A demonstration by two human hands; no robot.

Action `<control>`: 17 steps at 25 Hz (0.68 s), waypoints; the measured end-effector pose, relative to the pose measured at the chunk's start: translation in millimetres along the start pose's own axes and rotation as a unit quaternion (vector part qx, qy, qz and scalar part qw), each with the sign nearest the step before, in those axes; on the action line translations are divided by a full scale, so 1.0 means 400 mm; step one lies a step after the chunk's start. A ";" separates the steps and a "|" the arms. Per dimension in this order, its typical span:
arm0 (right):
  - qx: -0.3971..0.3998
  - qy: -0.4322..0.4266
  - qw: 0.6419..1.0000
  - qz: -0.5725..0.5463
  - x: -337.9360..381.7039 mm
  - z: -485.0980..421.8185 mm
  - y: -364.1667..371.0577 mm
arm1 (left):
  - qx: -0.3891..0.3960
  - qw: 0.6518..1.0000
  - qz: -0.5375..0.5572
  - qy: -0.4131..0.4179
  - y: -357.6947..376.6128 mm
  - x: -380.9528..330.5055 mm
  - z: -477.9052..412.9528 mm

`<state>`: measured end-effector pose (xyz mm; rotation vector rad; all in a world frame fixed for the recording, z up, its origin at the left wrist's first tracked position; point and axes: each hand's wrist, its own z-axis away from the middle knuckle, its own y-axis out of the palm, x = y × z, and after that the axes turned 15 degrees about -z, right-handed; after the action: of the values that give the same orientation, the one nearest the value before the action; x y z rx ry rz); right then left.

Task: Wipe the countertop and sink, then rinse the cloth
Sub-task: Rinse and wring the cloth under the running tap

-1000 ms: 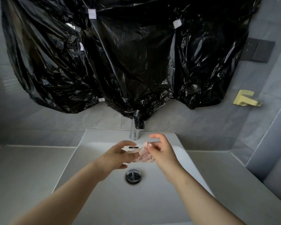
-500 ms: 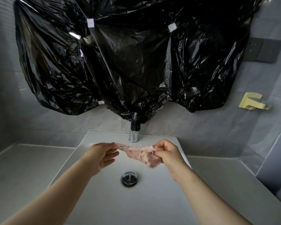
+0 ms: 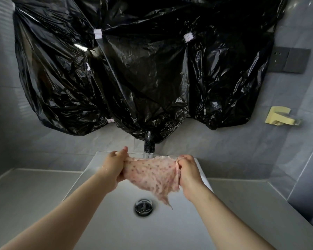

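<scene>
A wet pink cloth [image 3: 152, 175] with small dark dots hangs spread out over the white sink [image 3: 116, 222]. My left hand [image 3: 115, 168] grips its left edge and my right hand [image 3: 187, 173] grips its right edge, both above the basin. The cloth's lower corner dangles beside the round metal drain [image 3: 144, 207]. The chrome faucet [image 3: 149, 147] stands just behind the cloth's top edge; whether water runs from it I cannot tell. Grey countertop [image 3: 31, 193] lies on both sides of the sink.
Black plastic sheeting [image 3: 143, 69] taped to the wall hangs over the faucet's top. A yellow holder [image 3: 278, 118] is fixed to the wall at the right, with a dark socket plate [image 3: 289, 59] above it. A side wall closes in the counter at the right.
The cloth was bunched between my hands a second ago. My hands have moved apart and upward, stretching it open into a flat sheet in front of the faucet.
</scene>
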<state>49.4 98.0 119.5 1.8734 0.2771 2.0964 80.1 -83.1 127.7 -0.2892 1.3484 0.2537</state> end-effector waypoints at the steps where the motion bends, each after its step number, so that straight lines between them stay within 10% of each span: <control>1: -0.009 -0.020 1.000 0.006 0.005 -0.001 -0.004 | 0.003 1.000 -0.028 0.003 -0.004 0.004 -0.003; 5: -0.030 -0.074 0.995 0.058 0.052 0.002 -0.028 | 0.245 0.948 -0.199 0.040 -0.039 0.010 0.005; 8: -0.004 -0.190 0.955 0.228 0.079 0.001 -0.055 | 0.200 0.906 -0.365 0.072 -0.056 0.004 -0.001; 11: 0.017 -0.208 0.937 0.280 0.079 -0.009 -0.067 | 0.214 0.963 -0.158 0.039 -0.066 0.005 -0.022; 13: 0.039 -0.123 0.956 0.262 0.065 -0.015 -0.064 | 0.230 0.972 -0.040 -0.003 -0.053 0.001 -0.010; 17: 0.099 0.159 0.960 0.208 0.048 -0.026 -0.080 | 0.110 0.983 -0.140 -0.032 -0.052 0.018 -0.027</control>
<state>40.9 135.2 125.2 1.8181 0.1804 2.7547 78.7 -106.2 119.9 -0.2791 1.2430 -0.1212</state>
